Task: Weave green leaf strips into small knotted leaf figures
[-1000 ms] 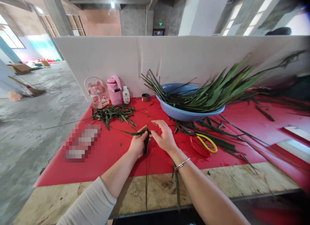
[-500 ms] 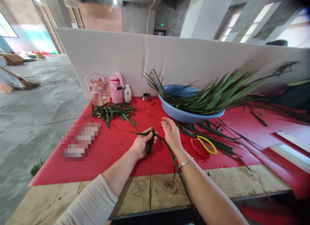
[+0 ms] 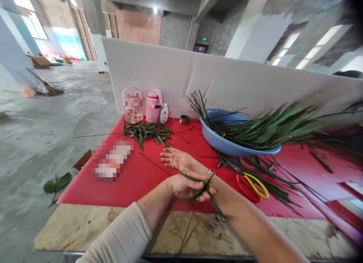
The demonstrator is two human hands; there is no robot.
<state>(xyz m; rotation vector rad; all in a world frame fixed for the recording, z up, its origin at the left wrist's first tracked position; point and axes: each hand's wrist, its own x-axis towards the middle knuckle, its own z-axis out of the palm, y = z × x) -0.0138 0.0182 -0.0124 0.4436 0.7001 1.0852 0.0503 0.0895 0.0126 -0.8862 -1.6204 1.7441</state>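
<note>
My left hand [image 3: 183, 186] is closed on a small bundle of folded green leaf strips [image 3: 206, 187], pinched between thumb and fingers. One long strip end sticks out toward the upper left and another hangs to the lower right, by my right forearm. My right hand [image 3: 181, 160] is open and holds nothing. It reaches across to the left beyond my left hand, palm partly showing and fingers stretched out. The wrist with its silver bracelet [image 3: 209, 172] lies just behind the held strips. Scissors with yellow and red handles [image 3: 259, 187] lie to the right.
A blue basin [image 3: 210, 136] full of long green leaves [image 3: 261, 130] stands on the red cover [image 3: 147, 187]. Cut leaf pieces [image 3: 149, 132] lie by a pink bottle [image 3: 153, 110], a clear pink jug [image 3: 134, 108], a small white bottle [image 3: 164, 113] and a round tin [image 3: 184, 119]. A white board [image 3: 159, 74] rises behind.
My right hand has swung left across and past my left hand. My left hand, still gripping the leaf strips, has shifted right and nearer. The view has turned left.
</note>
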